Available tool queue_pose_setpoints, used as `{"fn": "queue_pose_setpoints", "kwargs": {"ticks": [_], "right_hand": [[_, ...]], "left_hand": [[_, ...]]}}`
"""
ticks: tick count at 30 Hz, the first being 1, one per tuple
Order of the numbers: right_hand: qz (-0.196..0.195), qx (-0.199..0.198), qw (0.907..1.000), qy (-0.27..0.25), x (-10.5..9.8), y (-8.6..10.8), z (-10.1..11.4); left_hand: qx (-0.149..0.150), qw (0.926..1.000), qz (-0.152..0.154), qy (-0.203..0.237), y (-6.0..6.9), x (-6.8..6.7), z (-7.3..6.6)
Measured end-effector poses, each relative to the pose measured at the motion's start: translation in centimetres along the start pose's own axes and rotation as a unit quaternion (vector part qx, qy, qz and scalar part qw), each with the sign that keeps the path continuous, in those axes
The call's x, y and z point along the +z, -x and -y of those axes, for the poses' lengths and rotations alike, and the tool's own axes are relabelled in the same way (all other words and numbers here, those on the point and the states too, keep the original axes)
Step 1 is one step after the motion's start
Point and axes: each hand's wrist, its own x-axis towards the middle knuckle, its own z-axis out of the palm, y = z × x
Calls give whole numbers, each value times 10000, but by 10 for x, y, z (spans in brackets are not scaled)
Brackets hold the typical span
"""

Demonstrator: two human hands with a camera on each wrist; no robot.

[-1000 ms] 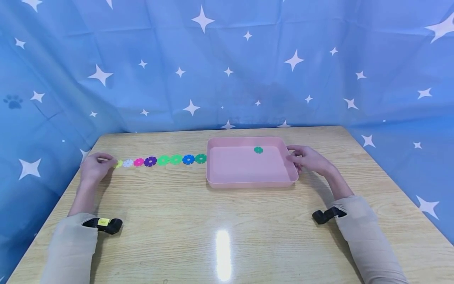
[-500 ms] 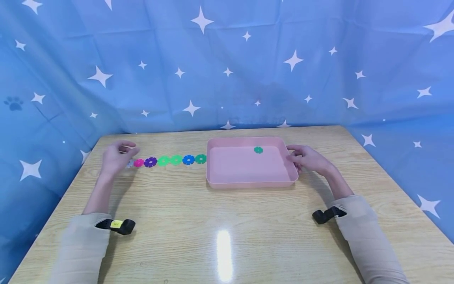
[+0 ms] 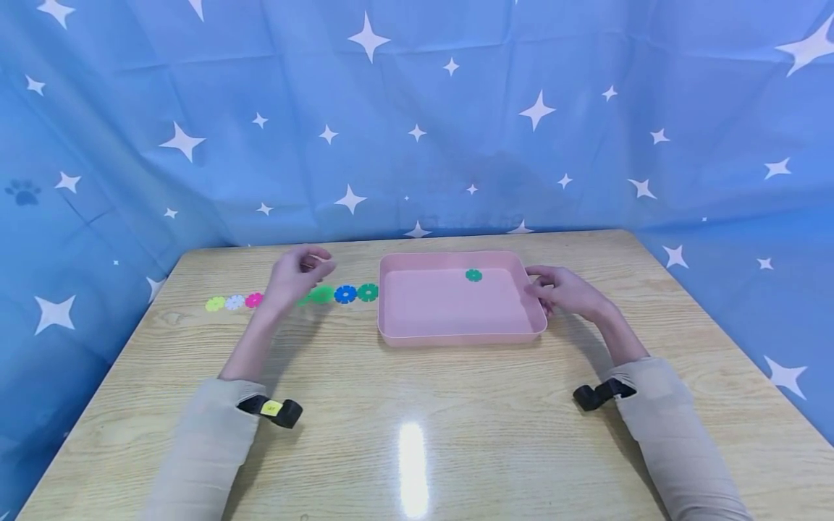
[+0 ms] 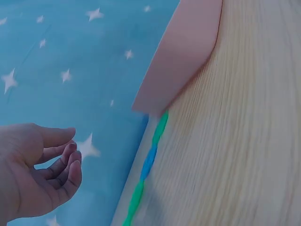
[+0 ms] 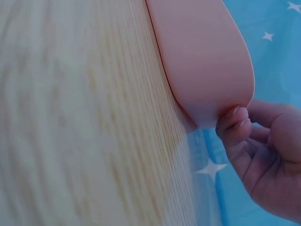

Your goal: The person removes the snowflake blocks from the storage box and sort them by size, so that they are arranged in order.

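My left hand (image 3: 295,278) is over a row of flat, flower-shaped plastic discs, its fingers loosely bent with nothing between them. From the left, the row shows a yellow disc (image 3: 216,304), a white disc (image 3: 234,302), a pink disc (image 3: 253,299), light green discs (image 3: 322,294), a blue disc (image 3: 345,294) and a dark green disc (image 3: 368,292) beside the pink tray (image 3: 449,311). The hand and wrist hide part of the row. One green disc (image 3: 473,275) lies inside the tray. My right hand (image 3: 570,291) grips the tray's right wall at the rim.
The wooden table (image 3: 339,405) carries the tray and the row near its back edge. A blue curtain (image 3: 293,87) with white stars hangs behind and at both sides. Light reflects off the tabletop (image 3: 412,463) in front.
My left hand has left the yellow disc at the row's left end and moved right above the row, uncovering the yellow and white discs. The right hand and tray stay put.
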Motion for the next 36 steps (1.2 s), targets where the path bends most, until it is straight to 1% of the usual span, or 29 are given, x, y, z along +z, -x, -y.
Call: {"fn": "queue_pose_setpoints", "kwargs": {"ticks": [3,6,9,11,13,16,20,23,28,30,33,36], "right_hand": [[-1,-1,10000,5,0,0,1],[-8,9,10000,28,0,1,1],[-14,16,10000,20,0,1,0],[-15,9,10000,0,0,1,0],[-12,-9,10000,-15,0,1,0],[-19,-25,10000,-25,0,1,0],[-13,-20,10000,-41,0,2,1],[8,-28,10000,-52,0,1,1],[-8,-91,10000,-16,0,0,0],[1,-91,9999,-48,0,0,0],[24,-60,9999,-91,1,1,0],[25,-27,9999,-99,1,2,2]], "left_hand": [[117,9997,205,6,-4,22,-14],[317,9987,388,-66,-9,45,-25],[501,9970,591,5,-15,68,-36],[562,9956,747,101,-18,84,-43],[588,9941,902,141,-20,99,-49],[554,9912,1201,51,-22,121,-55],[436,9876,1505,-70,-27,146,-59],[414,9871,1546,-92,-33,162,-59],[472,9875,1501,-47,-45,187,-59],[449,9877,1497,-96,-49,196,-59],[374,9883,1445,-313,-53,209,-58],[292,9888,1350,-562,-56,217,-59]]}}
